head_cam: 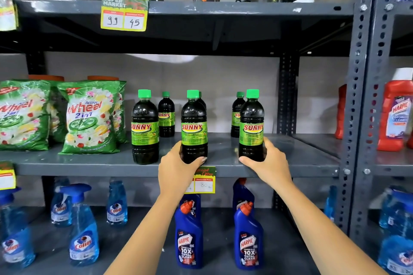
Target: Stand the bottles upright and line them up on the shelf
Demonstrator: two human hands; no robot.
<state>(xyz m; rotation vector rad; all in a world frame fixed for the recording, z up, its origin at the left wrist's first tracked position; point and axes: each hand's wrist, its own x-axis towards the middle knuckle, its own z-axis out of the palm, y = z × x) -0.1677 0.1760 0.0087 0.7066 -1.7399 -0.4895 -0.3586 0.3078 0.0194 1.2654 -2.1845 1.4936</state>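
Head view: a grey metal shelf (pixel 89 166) is seen, with green soap bags (pixel 89 118) stood at its far left. Next to them, a dark bottle with a green cap (pixel 144 127) is stood upright near the front edge, and nothing is touching it. A smaller-looking bottle (pixel 166 115) is stood farther back, just behind it. The middle bottle (pixel 194 127) is upright at the front edge and is gripped low down by the left hand (pixel 178 167), with the thumb curled across its base. Another bottle is partly hidden behind it. A back bottle (pixel 236 114) is seen to the right. The right bottle (pixel 252 126) is upright at the front edge and is gripped at its base by the right hand (pixel 268 163). Red bottles (pixel 394 116) are stood on the next shelf, far right.
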